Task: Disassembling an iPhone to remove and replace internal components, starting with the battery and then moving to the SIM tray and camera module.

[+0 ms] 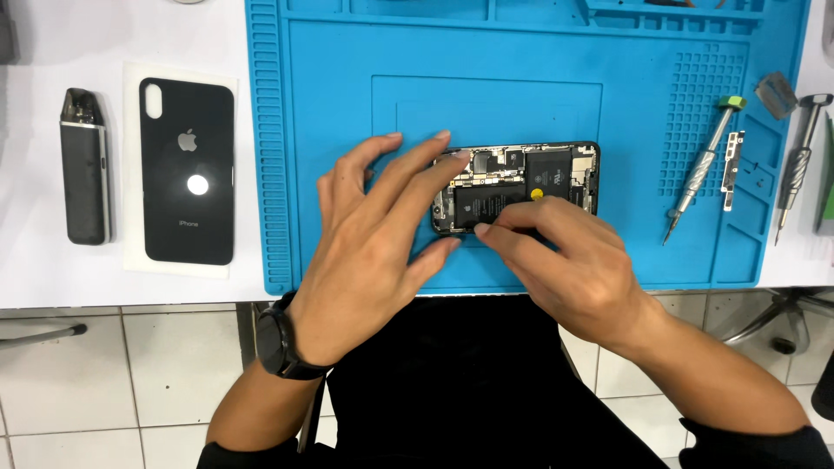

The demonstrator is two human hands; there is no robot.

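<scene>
A white bench (52, 269) spans the upper part of the view, its front edge running straight across. Below it lies a floor (148, 382) of pale square tiles with grey grout lines. A chrome chair base (782, 317) shows on the floor at the right, and a grey metal leg (39, 334) crosses the tiles at the left. The light is bright and even, with soft shadows.

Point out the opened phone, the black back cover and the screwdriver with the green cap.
opened phone (556, 174), head view, on its exposed battery.
black back cover (188, 139), head view, on its upper middle.
screwdriver with the green cap (699, 169), head view, on its ridged handle.
</scene>
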